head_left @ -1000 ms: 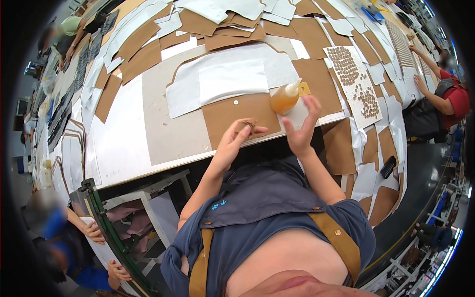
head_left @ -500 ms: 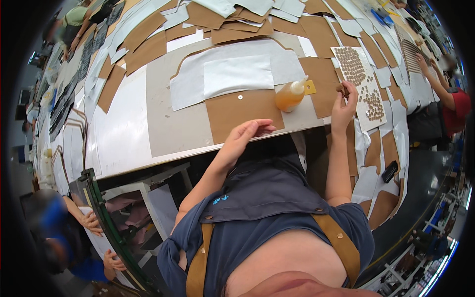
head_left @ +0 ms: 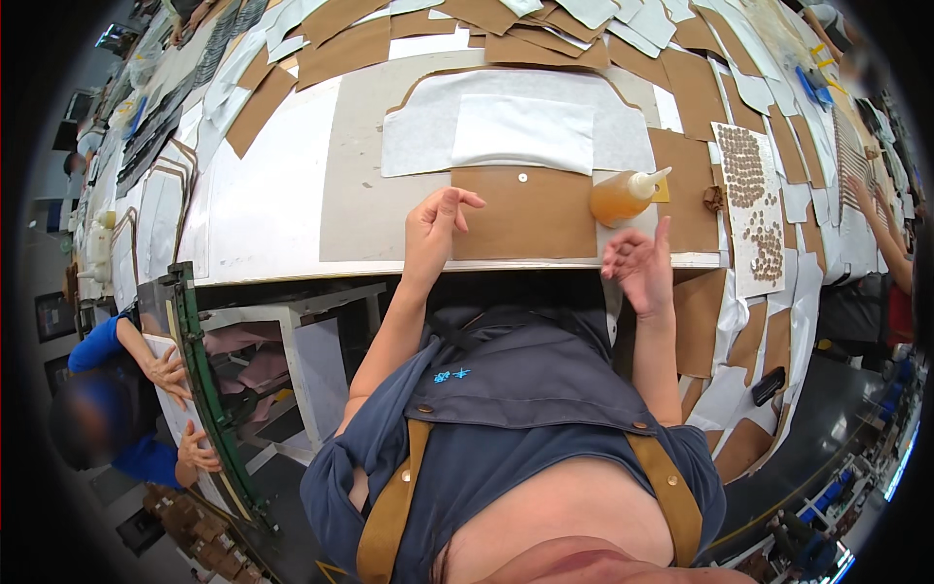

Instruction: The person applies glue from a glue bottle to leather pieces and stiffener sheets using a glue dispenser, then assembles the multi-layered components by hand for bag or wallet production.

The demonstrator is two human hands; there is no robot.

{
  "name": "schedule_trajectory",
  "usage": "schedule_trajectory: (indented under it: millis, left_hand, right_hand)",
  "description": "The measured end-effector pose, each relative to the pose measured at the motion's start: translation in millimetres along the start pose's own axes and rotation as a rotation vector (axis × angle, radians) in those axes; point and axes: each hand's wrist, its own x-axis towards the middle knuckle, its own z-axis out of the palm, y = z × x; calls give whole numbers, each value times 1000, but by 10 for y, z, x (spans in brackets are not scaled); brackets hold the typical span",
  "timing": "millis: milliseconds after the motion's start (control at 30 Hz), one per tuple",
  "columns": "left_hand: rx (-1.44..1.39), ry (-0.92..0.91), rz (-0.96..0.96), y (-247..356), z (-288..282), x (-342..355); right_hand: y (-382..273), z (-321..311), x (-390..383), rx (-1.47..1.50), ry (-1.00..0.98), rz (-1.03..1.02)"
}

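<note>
My left hand [head_left: 436, 234] hovers at the left edge of a brown panel [head_left: 525, 219], its fingers loosely bent with nothing visible in them. Palm turned up, thumb out and fingers half curled, my right hand [head_left: 639, 268] is empty by the table's front edge. A small round metallic disc [head_left: 522, 178] lies at the panel's top. Just beyond it is a large white-faced panel [head_left: 418, 122] with a white rectangular piece [head_left: 525, 131] on it. A squeeze bottle of amber liquid [head_left: 620, 200] stands near my right hand, beside a small yellow piece [head_left: 663, 190]. Farther right lies a crumpled brown scrap [head_left: 713, 200].
A white board [head_left: 759, 273] bearing rows of small round pieces lies at the right. Brown and white cut panels [head_left: 545, 51] are heaped at the back. A green-edged frame [head_left: 193, 360] stands at the left, where a co-worker's hands [head_left: 167, 375] rest on a white board.
My right hand has let go of the brown scrap beside the board and come back left and nearer. My left hand has lifted and its fingers have bent. The view has shifted.
</note>
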Motion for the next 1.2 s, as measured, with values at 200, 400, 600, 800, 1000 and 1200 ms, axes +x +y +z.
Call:
schedule_trajectory:
  millis: [200, 400, 600, 800, 1000, 1200]
  left_hand:
    - [-86, -50, 66, -18, 126, 39]
    - [91, -76, 123, -117, 223, 18]
    - [770, -142, 571, -223, 390, 75]
    - [966, -214, 609, -278, 440, 102]
    - [1059, -189, 648, -359, 472, 94]
    - [1117, -196, 663, -328, 486, 103]
  right_hand:
    - [117, 343, 327, 1138, 95, 182]
    - [47, 570, 505, 934, 312, -129]
    - [-196, 685, 383, -79, 382, -545]
    - [-398, 884, 270, -760, 493, -828]
    - [-505, 824, 257, -1109, 550, -801]
    - [-499, 680, 302, -995, 578, -787]
